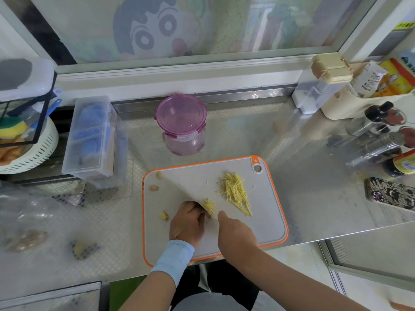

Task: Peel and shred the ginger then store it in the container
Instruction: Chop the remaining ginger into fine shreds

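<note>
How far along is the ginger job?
Partly done. A pile of ginger shreds lies on the cutting board. The left hand holds a peeled ginger piece while the right hand slices it with a knife. Left: finish shredding, then fill the purple container, lid still on.

Steel counter, white-framed window, cartoon sticker on glass, soft daylight
</note>
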`<state>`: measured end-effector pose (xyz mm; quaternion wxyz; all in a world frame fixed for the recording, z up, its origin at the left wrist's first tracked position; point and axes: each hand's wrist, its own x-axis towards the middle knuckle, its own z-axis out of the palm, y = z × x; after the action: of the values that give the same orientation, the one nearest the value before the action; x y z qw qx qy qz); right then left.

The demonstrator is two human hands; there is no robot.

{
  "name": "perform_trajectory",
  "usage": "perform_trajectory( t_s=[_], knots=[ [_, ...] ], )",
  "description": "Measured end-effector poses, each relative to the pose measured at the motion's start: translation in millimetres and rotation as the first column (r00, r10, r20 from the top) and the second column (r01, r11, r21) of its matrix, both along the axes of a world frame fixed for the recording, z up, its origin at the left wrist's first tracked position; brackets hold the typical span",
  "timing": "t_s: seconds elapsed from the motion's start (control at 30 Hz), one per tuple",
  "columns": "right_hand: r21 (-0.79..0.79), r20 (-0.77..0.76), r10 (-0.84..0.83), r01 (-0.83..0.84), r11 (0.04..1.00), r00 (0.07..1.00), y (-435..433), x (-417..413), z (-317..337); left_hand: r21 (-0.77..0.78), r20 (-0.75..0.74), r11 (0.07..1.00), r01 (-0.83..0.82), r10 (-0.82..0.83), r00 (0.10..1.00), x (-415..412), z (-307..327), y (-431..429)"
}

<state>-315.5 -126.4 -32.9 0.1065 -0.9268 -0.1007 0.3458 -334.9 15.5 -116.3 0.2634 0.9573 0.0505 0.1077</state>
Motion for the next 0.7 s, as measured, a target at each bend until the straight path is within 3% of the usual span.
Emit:
perform_trajectory(
  t_s=[0.23, 0.5, 0.7],
  knots=[
    [0.046, 0.002, -0.012, 0.012, 0.999, 1.000, 13, 10, -2, -0.004, 0.008, 1.000, -0.009, 0.009, 1.000, 0, -1, 0],
    [-0.008, -0.017, -0.006, 0.006, 1.000, 1.000, -3, -2, 1, 0.006, -0.001, 1.000, -0.008, 0.008, 1.000, -1, -2, 0],
    [0.059, 0.008, 0.006, -0.007, 0.998, 1.000, 15, 15, -2, -0.004, -0.025, 1.000, -0.022, 0.021, 0.999, 0, -1, -1]
  ],
)
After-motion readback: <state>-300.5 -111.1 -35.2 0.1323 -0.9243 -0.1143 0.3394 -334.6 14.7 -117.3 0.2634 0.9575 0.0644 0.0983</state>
